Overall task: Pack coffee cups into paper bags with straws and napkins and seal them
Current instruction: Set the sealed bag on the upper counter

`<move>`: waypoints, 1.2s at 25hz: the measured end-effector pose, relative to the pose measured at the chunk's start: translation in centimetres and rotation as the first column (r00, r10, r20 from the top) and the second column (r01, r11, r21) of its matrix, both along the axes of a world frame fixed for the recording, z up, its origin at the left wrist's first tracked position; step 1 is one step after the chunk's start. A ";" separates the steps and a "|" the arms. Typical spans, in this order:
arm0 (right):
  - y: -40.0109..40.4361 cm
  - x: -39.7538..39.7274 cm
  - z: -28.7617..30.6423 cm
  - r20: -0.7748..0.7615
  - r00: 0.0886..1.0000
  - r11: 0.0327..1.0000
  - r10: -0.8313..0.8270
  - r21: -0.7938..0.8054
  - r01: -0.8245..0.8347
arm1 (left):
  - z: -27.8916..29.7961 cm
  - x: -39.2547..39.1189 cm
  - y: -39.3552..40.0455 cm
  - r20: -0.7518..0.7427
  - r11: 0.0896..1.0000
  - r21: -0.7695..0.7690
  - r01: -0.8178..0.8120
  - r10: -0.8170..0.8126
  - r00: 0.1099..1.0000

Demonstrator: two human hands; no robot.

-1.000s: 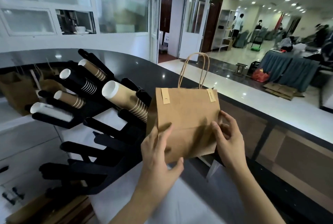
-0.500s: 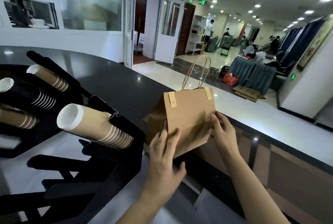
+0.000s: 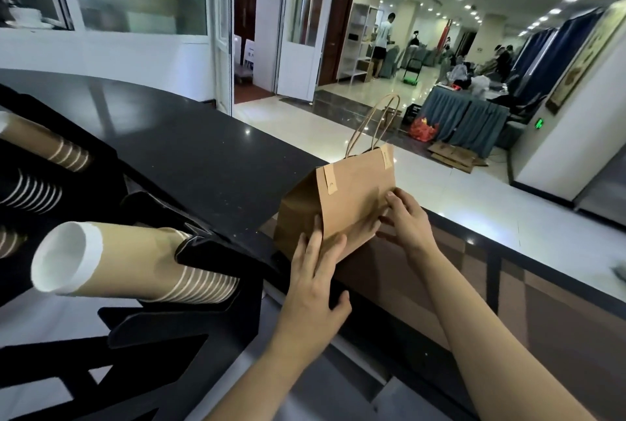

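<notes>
A brown paper bag with twisted paper handles stands tilted on the black counter, its top closed. My left hand lies flat against the bag's lower near face, fingers spread. My right hand presses the bag's lower right edge with its fingertips. Stacks of brown and black striped paper cups lie sideways in a black cup rack at the left. Whatever is inside the bag is hidden.
The counter's far edge drops to a tiled hall floor. Further back are a draped table, flattened cardboard, white doors and people standing in the hall.
The view has swung right and the cup rack has slid left. The bag has moved forward and right onto the counter edge, and both hands have followed it, resting lower on its face.
</notes>
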State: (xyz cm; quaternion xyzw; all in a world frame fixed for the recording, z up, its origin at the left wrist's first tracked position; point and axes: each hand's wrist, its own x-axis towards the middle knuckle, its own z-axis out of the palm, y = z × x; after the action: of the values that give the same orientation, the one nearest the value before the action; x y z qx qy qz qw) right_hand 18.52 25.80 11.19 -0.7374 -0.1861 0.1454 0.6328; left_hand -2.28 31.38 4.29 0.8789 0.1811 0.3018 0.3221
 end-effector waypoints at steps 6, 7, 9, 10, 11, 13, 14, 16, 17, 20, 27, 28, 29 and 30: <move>1.6 1.1 -2.1 0.041 0.999 1.000 0.022 -0.013 -0.022 | -1.8 1.6 1.4 0.011 1.000 -0.019 -0.009 0.009 1.000; 1.8 1.0 -2.2 0.042 0.998 0.999 0.050 -0.018 -0.049 | -1.9 2.0 1.4 0.026 1.000 -0.021 -0.004 0.005 1.000; 2.1 0.8 -2.7 0.049 0.993 0.994 0.108 -0.040 -0.106 | -2.3 2.8 1.5 0.050 1.000 -0.017 -0.005 0.006 0.999; 2.3 0.5 -3.0 0.056 0.991 0.991 0.125 -0.048 -0.123 | -2.5 3.2 1.7 0.056 1.000 -0.012 -0.013 0.014 0.998; 2.4 0.3 -3.2 0.066 0.989 0.990 0.134 -0.052 -0.131 | -2.7 3.5 1.9 0.061 1.000 -0.009 -0.021 0.022 0.998; 2.7 0.1 -3.6 0.073 0.987 0.989 0.140 -0.053 -0.136 | -2.9 4.2 2.2 0.067 0.999 -0.012 -0.034 0.035 0.997; 2.9 0.0 -3.7 0.076 0.987 0.989 0.141 -0.057 -0.137 | -3.0 4.5 2.4 0.066 0.999 -0.018 -0.037 0.038 0.997; 3.4 0.0 -3.9 0.088 0.985 0.987 0.147 -0.078 -0.140 | -2.9 4.9 2.7 0.064 0.999 -0.031 -0.037 0.039 0.997; 3.6 0.1 -4.0 0.085 0.984 0.985 0.155 -0.084 -0.148 | -2.8 5.1 2.9 0.063 0.999 -0.038 -0.036 0.038 0.997; 4.3 0.1 -4.4 0.051 0.980 0.979 0.193 -0.074 -0.189 | -2.7 5.6 3.5 0.044 0.998 -0.052 -0.042 0.045 0.998; 5.2 0.6 -4.5 0.068 0.973 0.973 0.218 -0.089 -0.212 | -2.6 6.2 4.1 0.060 0.999 -0.047 -0.006 0.008 0.998; 5.2 0.7 -4.4 0.072 0.972 0.972 0.225 -0.091 -0.218 | -2.6 6.2 4.1 0.071 0.999 -0.047 -0.004 0.007 0.997; 5.1 0.7 -4.4 0.080 0.970 0.970 0.231 -0.096 -0.224 | -2.7 6.1 4.0 0.084 0.999 -0.050 -0.002 0.006 0.996; 5.0 0.6 -4.5 0.092 0.968 0.969 0.232 -0.107 -0.222 | -2.7 6.0 4.0 0.095 0.999 -0.052 0.000 0.005 0.995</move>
State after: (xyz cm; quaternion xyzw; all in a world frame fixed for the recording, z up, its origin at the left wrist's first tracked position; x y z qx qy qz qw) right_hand 19.12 30.77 6.73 -0.7474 -0.2949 0.1873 0.5651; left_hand 3.72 35.39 1.60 0.8546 0.1743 0.3389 0.3527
